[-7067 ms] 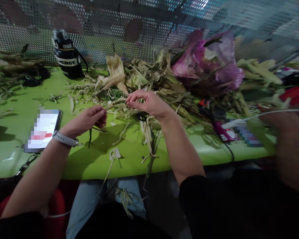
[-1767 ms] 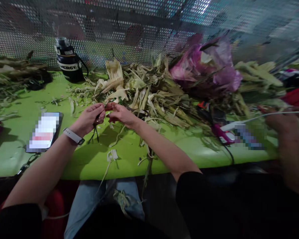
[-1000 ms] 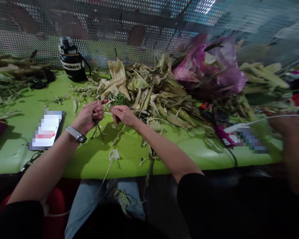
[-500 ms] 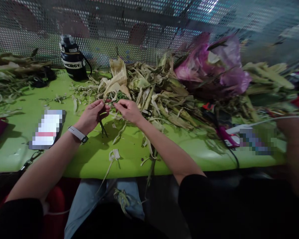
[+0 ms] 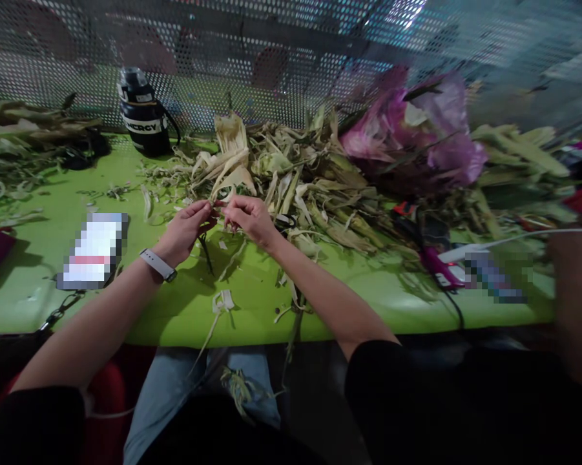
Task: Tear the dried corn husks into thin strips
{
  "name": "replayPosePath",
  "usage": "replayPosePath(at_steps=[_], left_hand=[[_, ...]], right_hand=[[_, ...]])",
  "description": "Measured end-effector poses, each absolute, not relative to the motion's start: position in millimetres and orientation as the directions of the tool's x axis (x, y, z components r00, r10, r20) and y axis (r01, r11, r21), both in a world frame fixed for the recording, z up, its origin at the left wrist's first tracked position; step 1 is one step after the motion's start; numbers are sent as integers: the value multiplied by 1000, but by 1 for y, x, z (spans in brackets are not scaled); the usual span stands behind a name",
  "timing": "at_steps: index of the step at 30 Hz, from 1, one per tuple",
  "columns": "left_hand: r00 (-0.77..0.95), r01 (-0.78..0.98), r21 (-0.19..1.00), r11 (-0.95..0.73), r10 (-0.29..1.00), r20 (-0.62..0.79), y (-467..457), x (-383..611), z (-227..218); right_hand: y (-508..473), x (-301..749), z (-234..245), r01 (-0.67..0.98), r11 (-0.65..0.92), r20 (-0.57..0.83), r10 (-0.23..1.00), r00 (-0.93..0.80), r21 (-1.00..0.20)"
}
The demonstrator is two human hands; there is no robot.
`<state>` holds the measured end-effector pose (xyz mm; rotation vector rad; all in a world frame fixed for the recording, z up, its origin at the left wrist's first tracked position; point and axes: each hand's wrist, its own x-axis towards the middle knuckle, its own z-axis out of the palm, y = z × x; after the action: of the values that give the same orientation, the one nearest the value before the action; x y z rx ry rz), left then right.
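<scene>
My left hand (image 5: 187, 226), with a white-banded watch (image 5: 157, 263) at the wrist, is closed in a pinch at the lower end of a pale dried corn husk (image 5: 233, 175). Thin dark stems (image 5: 205, 250) hang below those fingers. Almost touching it, my right hand (image 5: 250, 219) is also pinched shut; what lies between its fingertips is too small to make out. Some green material (image 5: 241, 190) shows just behind the fingers. Beyond both hands spreads a heap of dry husks (image 5: 336, 194).
A dark bottle (image 5: 144, 119) stands at the back left before a perforated metal panel (image 5: 291, 71). A phone (image 5: 91, 252) lies left on the green table (image 5: 174, 323). At right are a pink plastic bag (image 5: 416, 129), a purple device (image 5: 440, 266) with cables, and another person's arm (image 5: 576, 290).
My left hand has shifted slightly right and down, closer to my right hand. My right hand's fingers have turned a little downward. The husk's lower end has moved right along with the left fingers.
</scene>
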<state>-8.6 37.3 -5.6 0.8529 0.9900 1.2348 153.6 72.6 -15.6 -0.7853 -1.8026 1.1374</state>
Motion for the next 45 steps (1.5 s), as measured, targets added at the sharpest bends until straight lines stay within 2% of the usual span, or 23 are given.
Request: replayPosePath(at_steps=[3, 9, 13, 16, 23, 28, 31, 37, 39, 43, 45], left_hand=[[2, -350, 929, 117, 992, -124, 37, -6, -6], [-14, -345, 936, 66, 997, -76, 37, -4, -10], [-23, -311, 950, 6, 1000, -14, 39, -2, -17], [-38, -212, 976, -51, 998, 44, 38, 0, -19], [-69, 3, 985, -170, 983, 170, 34, 0, -17], [-71, -7, 985, -171, 983, 170, 35, -1, -21], [-60, -16, 982, -188, 981, 187, 36, -1, -23], [-60, 87, 965, -246, 966, 252, 34, -1, -18], [-66, 103, 966, -239, 967, 246, 33, -2, -17], [-73, 134, 964, -230, 968, 241, 32, -2, -16], [-68, 131, 962, -238, 966, 248, 31, -2, -15]], right_hand=[[75, 152, -20, 124, 354, 282, 875, -394, -927], [70, 152, -15, 319, 523, 351, 813, -465, -790], [68, 149, -15, 336, 533, 367, 816, -446, -777], [69, 147, -20, 342, 537, 382, 820, -427, -771], [74, 148, -21, 221, 468, 355, 842, -407, -856], [73, 150, -19, 264, 399, 258, 859, -442, -878], [72, 149, -21, 280, 435, 278, 843, -461, -855], [74, 148, -22, 204, 465, 338, 825, -453, -861], [76, 150, -20, 167, 419, 314, 843, -437, -893], [76, 153, -13, 91, 224, 161, 879, -448, -970], [76, 154, -12, 97, 180, 114, 876, -469, -979]])
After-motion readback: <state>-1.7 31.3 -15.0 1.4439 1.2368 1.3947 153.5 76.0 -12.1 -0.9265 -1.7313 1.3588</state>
